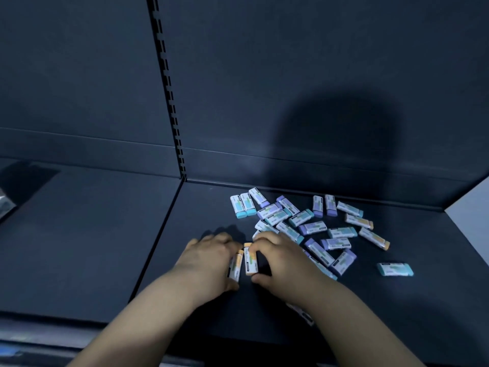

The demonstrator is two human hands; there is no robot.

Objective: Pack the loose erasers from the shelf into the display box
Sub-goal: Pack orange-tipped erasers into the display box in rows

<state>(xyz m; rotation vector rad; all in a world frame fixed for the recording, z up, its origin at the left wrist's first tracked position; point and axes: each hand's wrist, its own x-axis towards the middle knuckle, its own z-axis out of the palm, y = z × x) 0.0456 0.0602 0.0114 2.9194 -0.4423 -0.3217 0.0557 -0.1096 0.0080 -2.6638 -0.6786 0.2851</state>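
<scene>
gathering stage: left hand and right hand, each grip closed on one orange-tipped eraser at the shelf front. behind them the loose pile lies scattered. display box not in view, so packing looks barely started.

back panel: dark blue-grey | slotted upright: black, between panels | shelf: dark, matte | light: dim, round shadow on panel

The white paper sleeves on the small pastel rectangular erasers by the fingers carry dark printed strips, all too blurred to read
</scene>
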